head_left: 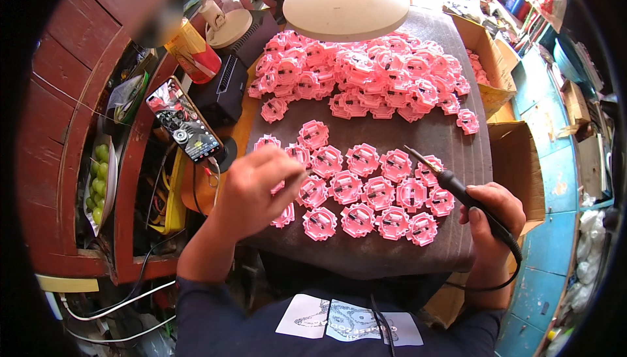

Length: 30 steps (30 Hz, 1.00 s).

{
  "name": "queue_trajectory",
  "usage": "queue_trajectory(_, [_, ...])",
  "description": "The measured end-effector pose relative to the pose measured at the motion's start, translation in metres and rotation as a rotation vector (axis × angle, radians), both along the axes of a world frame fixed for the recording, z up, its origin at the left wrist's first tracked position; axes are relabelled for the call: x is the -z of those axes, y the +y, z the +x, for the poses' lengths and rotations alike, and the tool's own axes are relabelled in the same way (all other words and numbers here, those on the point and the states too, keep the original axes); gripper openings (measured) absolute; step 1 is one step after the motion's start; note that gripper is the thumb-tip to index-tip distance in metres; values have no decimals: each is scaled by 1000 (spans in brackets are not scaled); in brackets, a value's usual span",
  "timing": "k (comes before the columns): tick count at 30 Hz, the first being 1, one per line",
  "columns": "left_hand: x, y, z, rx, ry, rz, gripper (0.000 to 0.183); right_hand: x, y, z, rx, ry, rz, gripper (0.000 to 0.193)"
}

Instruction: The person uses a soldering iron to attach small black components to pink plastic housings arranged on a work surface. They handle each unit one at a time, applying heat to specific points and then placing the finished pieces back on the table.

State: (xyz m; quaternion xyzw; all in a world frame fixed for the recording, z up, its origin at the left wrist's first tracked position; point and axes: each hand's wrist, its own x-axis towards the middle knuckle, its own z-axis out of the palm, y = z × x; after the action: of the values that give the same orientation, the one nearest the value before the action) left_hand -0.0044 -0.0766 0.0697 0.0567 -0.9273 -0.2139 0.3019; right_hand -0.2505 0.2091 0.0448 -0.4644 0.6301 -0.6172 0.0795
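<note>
My right hand (491,216) grips a soldering iron (457,187) by its black handle. The metal tip points up and left, over a pink plastic part (429,169) at the right end of the laid-out rows. Curled fingers close my left hand (256,186) above the left end of these rows. Whatever its fingertips hold, if anything, is hidden. Several round pink parts (345,187) lie spread in rows between the hands, each with small dark and metallic pieces inside. Behind them rises a big heap of the same pink parts (385,76) on the dark tabletop (457,246).
A white lamp head (346,4) hangs over the heap. At the left, a phone (185,120) stands on a holder beside a black box (222,89). Grapes (98,184) sit in a tray further left. Cardboard boxes (516,161) border the table's right side. The iron's cord loops below my right hand.
</note>
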Motion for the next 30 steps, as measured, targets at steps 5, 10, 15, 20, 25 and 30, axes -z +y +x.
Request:
queue_trajectory(5, [18, -10, -31, 45, -31, 100, 18, 11, -31, 5, 13, 38, 46, 29])
queue_trajectory(10, [40, -18, -53, 192, -46, 117, 17, 26, -43, -6, -63, 230, 8, 27])
queue_trajectory(15, [56, -20, -53, 233, -94, 107, 24, 26, -32, -5, -38, 285, 102, 28])
queue_trajectory(20, [58, -20, -55, 243, -99, 96, 23, 25, -37, -3, -63, 357, 118, 29])
queue_trajectory(25, [57, -20, -56, 239, -135, 83, 23, 24, -41, -4, -92, 359, 127, 31])
queue_trajectory(30, [57, -20, -57, 235, -128, 85, 23, 22, -42, -5, -122, 314, 151, 32])
